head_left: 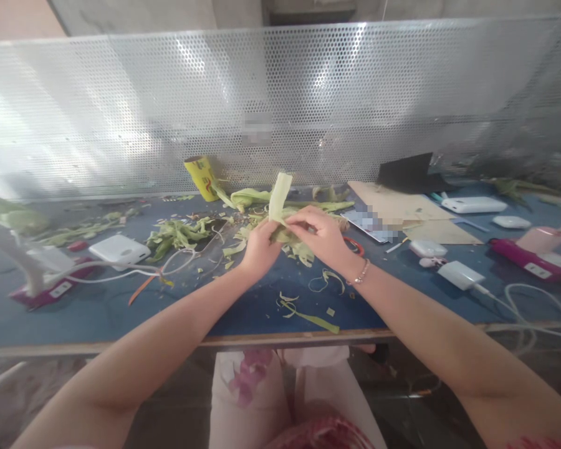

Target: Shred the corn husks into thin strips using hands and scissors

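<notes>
My left hand (262, 249) is closed around a flat, pale green leaf stalk (279, 194), whose broad cut end points up and away from me. Thumb and fingertips of my right hand (320, 236) pinch together at the stalk's lower part, against the left fingers. What exactly lies between the right fingertips is too small to make out. Under and around both hands is a heap of green plant scraps (302, 251). Thin peeled strips (315, 321) lie on the blue table (243, 312) nearer to me.
Left are a leafy pile (180, 236), a white power bank (119, 251) and a cable. A yellow tube (201, 177) leans by the perforated metal screen (290, 87). Brown cardboard (397, 202), a white charger (460, 273) and a purple power strip (533, 259) lie right.
</notes>
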Motion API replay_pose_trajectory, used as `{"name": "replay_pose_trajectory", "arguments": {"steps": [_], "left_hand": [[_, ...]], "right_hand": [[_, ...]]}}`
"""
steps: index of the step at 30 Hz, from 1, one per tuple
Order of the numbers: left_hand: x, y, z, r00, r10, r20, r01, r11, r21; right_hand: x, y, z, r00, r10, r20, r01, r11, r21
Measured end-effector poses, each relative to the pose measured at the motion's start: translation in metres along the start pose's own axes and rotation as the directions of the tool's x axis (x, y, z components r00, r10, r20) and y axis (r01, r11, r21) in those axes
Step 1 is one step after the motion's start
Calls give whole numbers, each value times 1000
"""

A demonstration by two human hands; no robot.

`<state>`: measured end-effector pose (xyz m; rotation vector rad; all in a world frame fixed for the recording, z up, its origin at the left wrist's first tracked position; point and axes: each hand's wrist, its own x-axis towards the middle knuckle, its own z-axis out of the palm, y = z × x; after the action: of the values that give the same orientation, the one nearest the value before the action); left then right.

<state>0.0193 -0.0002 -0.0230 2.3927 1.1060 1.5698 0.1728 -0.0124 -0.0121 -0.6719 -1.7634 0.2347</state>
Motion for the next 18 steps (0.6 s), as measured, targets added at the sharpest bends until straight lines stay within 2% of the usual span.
{"name": "replay_pose_trajectory", "arguments": {"steps": [7,13,18], "left_hand": [[1,-4,1,997,34,63,-30,997,-68],[0,-4,2,993,5,116,6,995,-96],[-1,2,2,984,2,177,23,990,-139]], "right_hand": [[-1,5,-1,996,-76,56,81,992,-93],[0,6,-1,988,-141,66,149,979,-140],[-1,12,-3,995,-96,33,100,985,-143]]}}
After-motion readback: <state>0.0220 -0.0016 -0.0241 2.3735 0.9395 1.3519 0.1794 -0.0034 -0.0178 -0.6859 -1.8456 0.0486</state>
